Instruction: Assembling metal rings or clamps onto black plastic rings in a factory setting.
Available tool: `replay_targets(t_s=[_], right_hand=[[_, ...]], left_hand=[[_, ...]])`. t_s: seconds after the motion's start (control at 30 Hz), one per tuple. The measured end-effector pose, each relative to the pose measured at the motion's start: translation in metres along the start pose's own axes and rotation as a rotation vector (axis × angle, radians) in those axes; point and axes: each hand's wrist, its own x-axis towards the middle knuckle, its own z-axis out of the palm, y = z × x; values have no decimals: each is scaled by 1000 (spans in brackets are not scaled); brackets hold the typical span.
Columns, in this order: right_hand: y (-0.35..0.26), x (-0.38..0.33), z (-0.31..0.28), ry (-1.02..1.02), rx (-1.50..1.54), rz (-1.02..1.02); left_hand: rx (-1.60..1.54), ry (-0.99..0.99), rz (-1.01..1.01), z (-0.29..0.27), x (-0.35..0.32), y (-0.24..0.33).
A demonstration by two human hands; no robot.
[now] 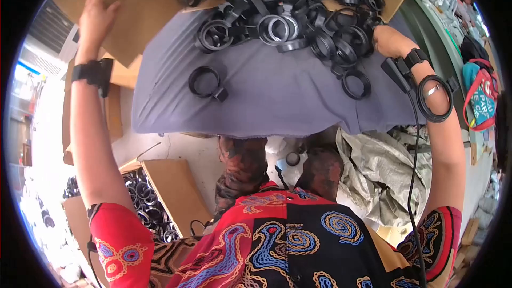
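Observation:
A large heap of black plastic rings with short side tabs (277, 26) covers the far part of a grey cloth (277, 96). My left hand (97, 18) is up at the far left against a brown cardboard box flap (141, 16), its fingers stretched out and holding nothing. At the heap's right edge is my right hand (392, 41), touching or very near the rings; its fingertips are hidden. One black ring (434, 98) hangs around my right forearm. Apart from the heap, a single ring (204, 81) lies on the cloth at left, another ring (356, 84) at right.
An open cardboard box (176, 192) full of similar black rings stands low on the left. A crumpled grey-green sheet (376, 173) lies on the floor at right. A black cable (413, 170) runs along my right arm. A teal and red bag (480, 96) sits at far right.

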Motion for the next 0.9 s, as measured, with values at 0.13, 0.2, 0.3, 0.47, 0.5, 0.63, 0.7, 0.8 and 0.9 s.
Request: replay_targets(t_s=[0.13, 0.2, 0.3, 0.47, 0.5, 0.63, 0.7, 0.8, 0.9], right_hand=[[-83, 37, 63, 152, 200, 270], [-61, 35, 64, 91, 308, 423], [-55, 9, 93, 409, 331, 537], [-104, -49, 106, 894, 619, 443], [-120, -43, 122, 1000, 640, 383], [-152, -72, 120, 955, 788, 375], [-149, -75, 128, 975, 766, 353], [-155, -72, 135, 1048, 881, 366], [-165, -55, 122, 1104, 959, 302]], left_hand=[[189, -634, 6, -29, 95, -118], [-278, -618, -141, -4, 55, -114], [-242, -578, -229, 15, 44, -89], [-107, -396, 32, 19, 43, -112], [-182, -223, -66, 24, 32, -128], [-228, -89, -257, -17, 10, -29], [-279, 183, -322, -45, 15, -3], [-223, 467, -393, -66, 26, 3], [-240, 551, -270, -91, 44, 4]])
